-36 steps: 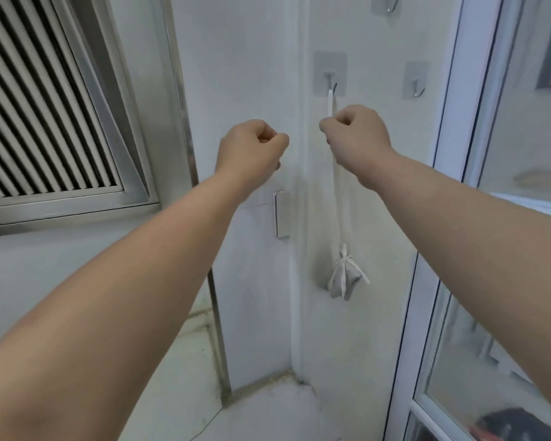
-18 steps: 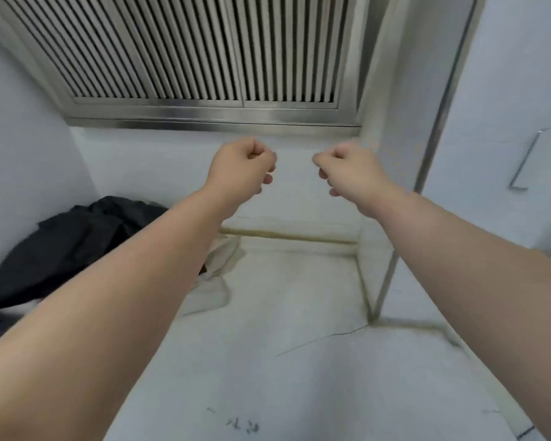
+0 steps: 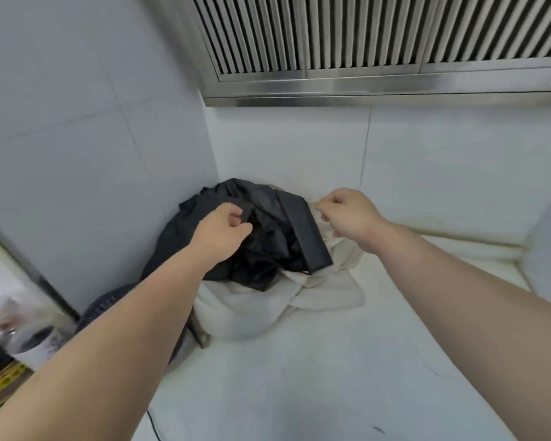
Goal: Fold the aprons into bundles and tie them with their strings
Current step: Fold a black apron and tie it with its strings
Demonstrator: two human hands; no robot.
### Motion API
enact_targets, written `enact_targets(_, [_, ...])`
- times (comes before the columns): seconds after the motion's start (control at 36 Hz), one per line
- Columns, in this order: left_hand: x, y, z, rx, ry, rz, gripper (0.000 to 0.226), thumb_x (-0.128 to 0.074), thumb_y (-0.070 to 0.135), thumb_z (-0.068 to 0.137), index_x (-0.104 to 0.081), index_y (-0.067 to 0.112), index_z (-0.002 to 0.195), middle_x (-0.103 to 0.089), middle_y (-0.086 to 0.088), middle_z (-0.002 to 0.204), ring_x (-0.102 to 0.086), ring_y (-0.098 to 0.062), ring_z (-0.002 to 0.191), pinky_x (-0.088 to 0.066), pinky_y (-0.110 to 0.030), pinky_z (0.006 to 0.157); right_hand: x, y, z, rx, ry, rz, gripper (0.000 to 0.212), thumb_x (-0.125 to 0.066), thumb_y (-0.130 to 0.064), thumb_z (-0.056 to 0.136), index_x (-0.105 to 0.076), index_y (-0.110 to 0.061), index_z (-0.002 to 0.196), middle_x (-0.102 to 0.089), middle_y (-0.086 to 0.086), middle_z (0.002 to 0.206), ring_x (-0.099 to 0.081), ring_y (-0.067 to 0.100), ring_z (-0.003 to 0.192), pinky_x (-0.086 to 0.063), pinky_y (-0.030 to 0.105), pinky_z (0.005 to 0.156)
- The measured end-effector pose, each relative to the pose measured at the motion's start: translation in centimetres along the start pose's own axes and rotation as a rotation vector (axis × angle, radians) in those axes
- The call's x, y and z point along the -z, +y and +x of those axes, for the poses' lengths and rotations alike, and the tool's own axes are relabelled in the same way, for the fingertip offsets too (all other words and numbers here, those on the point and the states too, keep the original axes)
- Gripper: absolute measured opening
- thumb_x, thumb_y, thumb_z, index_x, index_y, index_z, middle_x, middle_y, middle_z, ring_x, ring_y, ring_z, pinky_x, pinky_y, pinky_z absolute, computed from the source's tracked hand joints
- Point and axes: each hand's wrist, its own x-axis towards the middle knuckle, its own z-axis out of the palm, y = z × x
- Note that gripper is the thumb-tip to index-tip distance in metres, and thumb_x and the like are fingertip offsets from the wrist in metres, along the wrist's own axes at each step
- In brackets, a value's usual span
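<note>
Over the black apron (image 3: pixel 268 249), on its left side, hovers the left hand (image 3: pixel 220 233), fingers curled in tight against the thumb. Whether a fold of dark cloth is caught between them, I cannot tell from this angle. Just right of the black apron comes the right hand (image 3: pixel 350 214), knuckles up, fingers curled under, nothing visible in its grasp. Beneath the black apron lies the cream apron (image 3: pixel 325 291), crumpled, spilling out to the front and right across the white counter (image 3: pixel 331 377). A flat dark band (image 3: pixel 303 233) runs across the black apron's right flank.

Now the danger. No tie strings show, so they are likely buried in the heap. Lift the black apron quickly and a snagged string could drag the cream one up with it, and both would need untangling before any folding starts. A grab at the middle of the cloth would bring up a shapeless wad with no edge to fold from. Well left of the black apron stand bottles (image 3: pixel 0 329), and a wide sweep of loose fabric could clip them.
</note>
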Motion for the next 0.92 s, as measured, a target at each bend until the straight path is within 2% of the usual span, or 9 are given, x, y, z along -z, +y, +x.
enact_targets(0.28, [-0.8,-5.6,7.6,0.074,-0.051,0.112,0.062,-0.062,0.03,0.089,-0.035,0.021,0.144,-0.032,-0.012,0.146,-0.044,-0.029,0.123,-0.037,-0.028,0.088,-5.9,1.0,5.0,-0.095,-0.097,-0.07,0.022,-0.047,-0.013,0.086,-0.039,-0.016,0.065,-0.035,0.004,0.065,-0.032,0.016,0.06,-0.03,0.032,0.061])
enact_targets(0.36, [-1.6,-6.3,9.9,0.138,-0.037,0.218,0.073,-0.062,0.037,0.088,-0.024,0.026,0.149,-0.013,-0.012,0.155,-0.021,-0.034,0.139,-0.03,-0.039,0.106,-7.1,1.4,7.4,-0.107,-0.127,-0.074,0.031,-0.045,-0.009,0.086,-0.031,-0.015,0.059,-0.023,0.001,0.056,-0.021,0.018,0.053,-0.024,0.034,0.06])
enact_targets(0.47, [-2.1,-7.7,13.2,0.302,0.058,0.357,0.096,-0.064,0.047,0.084,0.002,0.029,0.152,0.016,-0.016,0.157,0.01,-0.038,0.144,-0.005,-0.056,0.116,-9.1,2.1,10.2,-0.122,-0.147,-0.151,0.027,-0.05,-0.014,0.09,-0.053,0.01,0.077,-0.042,0.008,0.069,-0.04,0.02,0.063,-0.037,0.032,0.061])
enact_targets(0.53, [-2.0,-9.0,15.0,0.368,0.058,0.292,0.105,-0.067,0.046,0.083,0.011,0.027,0.151,0.019,-0.017,0.156,0.003,-0.04,0.144,-0.01,-0.055,0.115,-10.1,2.4,11.5,-0.115,-0.171,-0.17,0.031,-0.051,-0.016,0.09,-0.057,0.015,0.092,-0.047,0.009,0.075,-0.045,0.02,0.068,-0.042,0.032,0.064])
enact_targets(0.61, [-1.9,-10.5,16.7,0.394,0.015,0.103,0.113,-0.071,0.036,0.083,0.02,0.019,0.149,-0.002,-0.019,0.157,-0.026,-0.038,0.138,-0.031,-0.046,0.11,-11.2,2.5,12.7,-0.096,-0.226,-0.185,0.026,-0.051,-0.017,0.092,-0.055,0.007,0.08,-0.048,0.011,0.073,-0.046,0.021,0.068,-0.043,0.032,0.066])
enact_targets(0.69, [-2.4,-10.8,17.1,0.295,-0.021,-0.012,0.094,-0.063,0.02,0.089,0.006,0.015,0.153,-0.037,-0.011,0.148,-0.044,-0.026,0.126,-0.038,-0.03,0.099,-12.0,2.7,13.8,-0.107,-0.216,-0.144,0.035,-0.052,-0.025,0.093,-0.057,0.01,0.097,-0.05,0.007,0.077,-0.048,0.019,0.072,-0.047,0.033,0.073])
enact_targets(0.78, [-3.4,-9.1,16.2,0.111,-0.102,-0.22,0.069,-0.053,0.003,0.089,-0.029,0.026,0.149,-0.05,0.005,0.137,-0.049,-0.008,0.114,-0.038,-0.017,0.094,-12.2,2.7,14.1,-0.269,-0.169,0.11,0.055,-0.052,-0.052,0.089,-0.047,-0.017,0.131,-0.053,-0.008,0.109,-0.052,0.013,0.101,-0.049,0.043,0.095])
enact_targets(0.86, [-4.4,-6.5,14.0,-0.062,-0.22,-0.395,0.06,-0.049,-0.014,0.084,-0.058,0.032,0.121,-0.063,0.007,0.116,-0.057,-0.003,0.101,-0.042,-0.008,0.086,-11.6,2.3,14.0,-0.435,-0.137,0.475,0.091,-0.059,-0.07,0.072,-0.016,-0.04,0.146,-0.036,-0.013,0.144,-0.047,0.019,0.122,-0.049,0.049,0.089])
enact_targets(0.92, [-4.8,-5.0,12.3,-0.17,-0.349,-0.421,0.058,-0.05,-0.019,0.082,-0.064,0.033,0.104,-0.067,0.01,0.1,-0.061,0.006,0.087,-0.043,-0.004,0.081,-10.7,2.0,13.6,-0.473,-0.125,0.611,0.104,-0.067,-0.066,0.068,-0.004,-0.044,0.147,-0.039,-0.009,0.143,-0.055,0.023,0.115,-0.053,0.048,0.08])
